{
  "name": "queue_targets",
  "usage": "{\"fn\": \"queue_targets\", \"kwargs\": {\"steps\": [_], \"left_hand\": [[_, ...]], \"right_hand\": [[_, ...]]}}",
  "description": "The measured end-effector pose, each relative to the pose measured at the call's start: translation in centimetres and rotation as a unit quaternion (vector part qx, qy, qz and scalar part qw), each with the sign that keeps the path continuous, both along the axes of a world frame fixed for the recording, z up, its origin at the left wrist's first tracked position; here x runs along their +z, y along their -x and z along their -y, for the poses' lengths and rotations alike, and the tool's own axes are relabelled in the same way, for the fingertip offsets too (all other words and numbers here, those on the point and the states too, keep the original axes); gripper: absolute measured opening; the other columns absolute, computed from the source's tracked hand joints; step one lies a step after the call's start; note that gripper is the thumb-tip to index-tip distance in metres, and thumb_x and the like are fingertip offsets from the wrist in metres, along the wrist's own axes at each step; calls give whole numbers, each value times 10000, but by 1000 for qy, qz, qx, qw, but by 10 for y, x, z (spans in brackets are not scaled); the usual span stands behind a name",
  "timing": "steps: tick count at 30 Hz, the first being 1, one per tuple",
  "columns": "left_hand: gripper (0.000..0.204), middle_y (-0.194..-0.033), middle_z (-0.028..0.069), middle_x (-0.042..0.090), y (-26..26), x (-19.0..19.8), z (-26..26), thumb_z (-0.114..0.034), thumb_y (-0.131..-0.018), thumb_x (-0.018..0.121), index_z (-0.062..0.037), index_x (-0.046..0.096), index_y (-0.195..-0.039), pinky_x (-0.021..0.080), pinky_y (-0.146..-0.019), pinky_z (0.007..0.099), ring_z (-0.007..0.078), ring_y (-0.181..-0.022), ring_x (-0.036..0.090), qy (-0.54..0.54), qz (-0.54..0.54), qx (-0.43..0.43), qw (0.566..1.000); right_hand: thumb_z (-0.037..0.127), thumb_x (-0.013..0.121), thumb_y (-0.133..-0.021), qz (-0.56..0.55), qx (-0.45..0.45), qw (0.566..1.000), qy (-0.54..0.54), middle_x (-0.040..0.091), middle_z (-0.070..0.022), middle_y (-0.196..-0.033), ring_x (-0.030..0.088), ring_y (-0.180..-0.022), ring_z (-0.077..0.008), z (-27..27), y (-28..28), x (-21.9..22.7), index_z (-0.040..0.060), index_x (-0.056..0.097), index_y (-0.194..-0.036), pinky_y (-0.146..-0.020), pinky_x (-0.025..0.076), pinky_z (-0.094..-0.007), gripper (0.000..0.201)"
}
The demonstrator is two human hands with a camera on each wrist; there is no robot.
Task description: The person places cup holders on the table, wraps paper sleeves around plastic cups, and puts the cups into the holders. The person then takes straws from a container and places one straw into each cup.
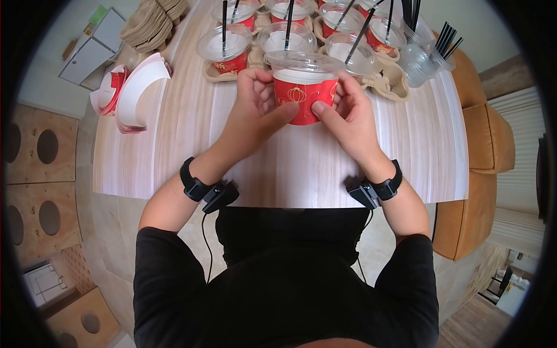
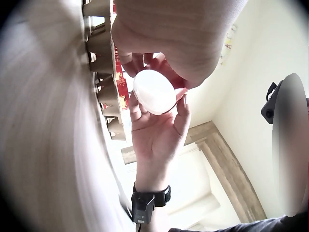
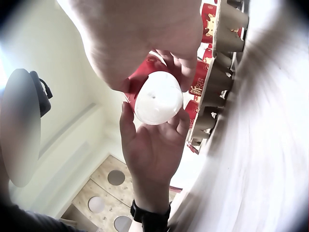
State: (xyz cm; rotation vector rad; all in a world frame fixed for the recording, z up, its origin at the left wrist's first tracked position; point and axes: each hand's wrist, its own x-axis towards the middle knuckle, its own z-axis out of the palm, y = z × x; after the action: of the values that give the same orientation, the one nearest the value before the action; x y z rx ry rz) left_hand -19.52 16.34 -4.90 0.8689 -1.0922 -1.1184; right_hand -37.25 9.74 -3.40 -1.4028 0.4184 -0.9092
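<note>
Both hands hold a clear plastic cup wrapped in a red paper sleeve [image 1: 306,100] with gold lantern print, up in front of the body. A clear lid [image 1: 301,61] sits on top. My left hand [image 1: 255,113] grips the left side, its thumb across the front of the sleeve. On the other side my right hand [image 1: 352,119] has its thumb pressed to the front and its fingers curled around the side. From below, the wrist views show the cup's white bottom [image 2: 154,92] between the two hands, with the red sleeve around it.
Several red-sleeved cups with black straws stand in pulp carriers [image 1: 387,87] just beyond the hands. Stacked empty carriers [image 1: 145,29] and curved paper sleeves [image 1: 139,95] lie at the left. Clear cups [image 1: 418,64] and black straws [image 1: 447,40] stand at the right.
</note>
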Motion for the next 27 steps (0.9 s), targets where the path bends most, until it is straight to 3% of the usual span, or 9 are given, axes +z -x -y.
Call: {"fn": "queue_targets", "kwargs": {"steps": [9, 15, 22, 27], "left_hand": [[539, -1268, 120, 418, 0, -5, -1, -1, -777, 736, -90, 299, -1079, 437, -932, 306, 160, -1126, 474, 47, 84, 9, 995], [510, -1265, 115, 408, 0, -8, 0, 25, -782, 722, -101, 302, -1042, 438, -931, 304, 160, -1134, 470, 42, 62, 20, 997], [491, -1223, 92, 416, -1, -6, 1, 25, -795, 706, -98, 305, -1053, 435, -924, 307, 150, -1130, 469, 59, 23, 3, 998], [439, -1139, 57, 450, -5, -4, -1, -18, -831, 682, -98, 324, -1072, 418, -888, 298, 134, -1054, 473, 85, 110, -11, 990]], "right_hand": [[-50, 644, -830, 47, -51, 998, 8, 530, -162, -1247, 573, -1103, -173, 0, -2, -6, -74, 297, -1341, -921, 500, -293, 618], [-42, 694, -792, 40, -32, 998, 32, 501, -150, -1256, 547, -1127, -173, 1, -3, -10, -43, 291, -1324, -919, 499, -289, 667], [-93, 580, -852, 111, 7, 993, -40, 503, -109, -1181, 548, -1074, -140, 3, -1, -8, 28, 360, -1154, -905, 473, -273, 393], [-104, 582, -845, 108, 78, 991, -23, 503, -85, -1158, 541, -1075, -123, 10, 3, -16, 63, 366, -1047, -904, 472, -274, 340]]}}
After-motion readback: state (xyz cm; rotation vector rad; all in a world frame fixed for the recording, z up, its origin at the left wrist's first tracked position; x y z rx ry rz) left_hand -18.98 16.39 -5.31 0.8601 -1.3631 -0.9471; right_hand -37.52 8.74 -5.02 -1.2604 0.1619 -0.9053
